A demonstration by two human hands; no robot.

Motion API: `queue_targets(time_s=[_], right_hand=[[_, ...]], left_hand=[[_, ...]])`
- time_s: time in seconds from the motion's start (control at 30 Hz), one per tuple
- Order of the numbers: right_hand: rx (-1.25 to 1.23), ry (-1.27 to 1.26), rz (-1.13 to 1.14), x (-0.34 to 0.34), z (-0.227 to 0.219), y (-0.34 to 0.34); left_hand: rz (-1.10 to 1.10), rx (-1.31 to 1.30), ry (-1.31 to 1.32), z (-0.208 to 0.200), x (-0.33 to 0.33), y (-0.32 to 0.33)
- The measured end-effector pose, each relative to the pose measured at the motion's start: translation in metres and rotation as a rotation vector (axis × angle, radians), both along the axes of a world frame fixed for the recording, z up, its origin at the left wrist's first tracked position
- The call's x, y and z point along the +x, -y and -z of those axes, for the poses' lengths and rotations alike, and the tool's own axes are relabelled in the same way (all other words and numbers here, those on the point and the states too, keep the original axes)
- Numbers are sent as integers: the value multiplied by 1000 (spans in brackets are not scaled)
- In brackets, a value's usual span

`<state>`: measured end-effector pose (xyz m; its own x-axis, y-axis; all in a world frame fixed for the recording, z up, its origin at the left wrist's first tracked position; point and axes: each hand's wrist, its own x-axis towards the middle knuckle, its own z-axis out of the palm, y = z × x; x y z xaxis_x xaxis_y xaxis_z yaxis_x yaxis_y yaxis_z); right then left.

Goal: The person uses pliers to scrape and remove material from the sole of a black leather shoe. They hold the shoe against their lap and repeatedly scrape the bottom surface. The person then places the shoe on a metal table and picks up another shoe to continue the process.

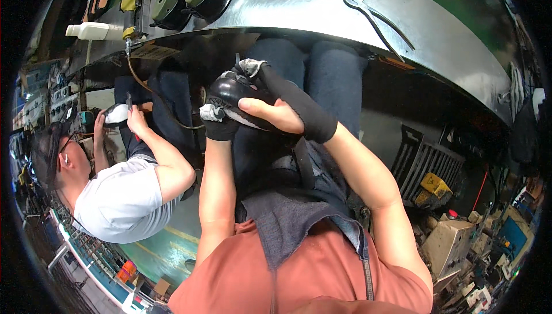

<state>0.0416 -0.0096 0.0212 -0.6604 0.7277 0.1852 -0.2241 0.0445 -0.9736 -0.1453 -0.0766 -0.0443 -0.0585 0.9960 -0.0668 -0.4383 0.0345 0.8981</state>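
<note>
Rust shirt (230, 274) nearest; right hand (282, 117) clasps a black shoe (226, 91), seemingly part-finished; I can't tell remaining steps or left hand (214, 114) grip.

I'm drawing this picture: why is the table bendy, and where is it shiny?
In the head view, the metal table looks bent because the fisheye lens curves straight edges; also in the head view, whitish glare spreads over its top, and a small highlight shows on the glossy black thing.
</note>
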Motion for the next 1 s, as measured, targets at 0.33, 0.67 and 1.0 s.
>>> queue_targets(time_s=[0.33, 0.67, 1.0], right_hand=[[-343, 20, -25, -4, -30, -1], [-26, 15, -187, 24, -9, -13], [-87, 199, 90, 7, -31, 3]], left_hand=[[140, 0, -324, -25, 20, -18], [-4, 99, -608, 26, 6, -14], [-15, 128, -865, 27, 15, -18]])
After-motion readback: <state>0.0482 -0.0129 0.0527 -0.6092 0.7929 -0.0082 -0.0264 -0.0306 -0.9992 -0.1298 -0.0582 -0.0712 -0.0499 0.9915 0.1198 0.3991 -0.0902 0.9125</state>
